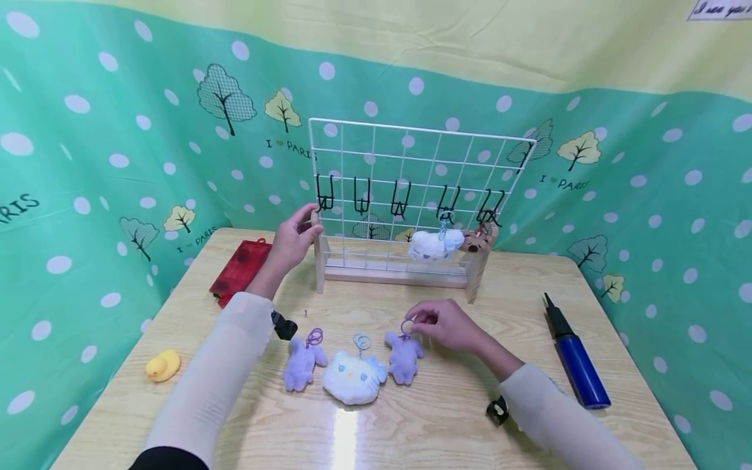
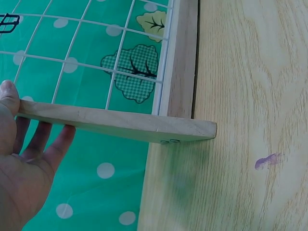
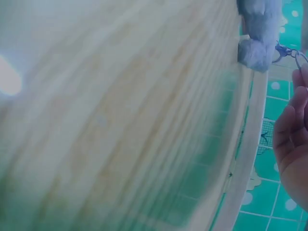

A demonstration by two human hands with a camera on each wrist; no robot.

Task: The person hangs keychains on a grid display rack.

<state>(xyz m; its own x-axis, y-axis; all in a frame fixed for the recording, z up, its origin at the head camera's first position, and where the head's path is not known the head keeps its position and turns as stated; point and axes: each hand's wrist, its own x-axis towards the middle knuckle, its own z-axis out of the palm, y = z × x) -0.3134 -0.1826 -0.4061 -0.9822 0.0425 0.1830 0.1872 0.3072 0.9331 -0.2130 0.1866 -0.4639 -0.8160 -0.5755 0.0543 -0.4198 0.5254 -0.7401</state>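
Note:
My left hand (image 1: 295,236) grips the wooden side post (image 2: 115,119) of a white wire grid rack (image 1: 405,271), thumb on one side and fingers on the other. My right hand (image 1: 449,324) pinches the metal ring (image 1: 407,326) of a purple plush keychain (image 1: 404,360). In the right wrist view, that plush (image 3: 257,36) hangs at the upper right beside the fingers. Left of it on the table are a white cat-face plush keychain (image 1: 354,378) and another purple plush keychain (image 1: 302,365). A white plush (image 1: 435,245) and a brown plush (image 1: 477,241) hang from the rack's right-hand hooks.
Several black hooks (image 1: 362,199) line the grid. A red pouch (image 1: 237,267) lies left of the rack, and a yellow toy duck (image 1: 163,365) sits nearer the left edge. On the right lies a blue hand pump (image 1: 578,362). A polka-dot curtain (image 1: 646,215) surrounds the wooden table (image 1: 470,418).

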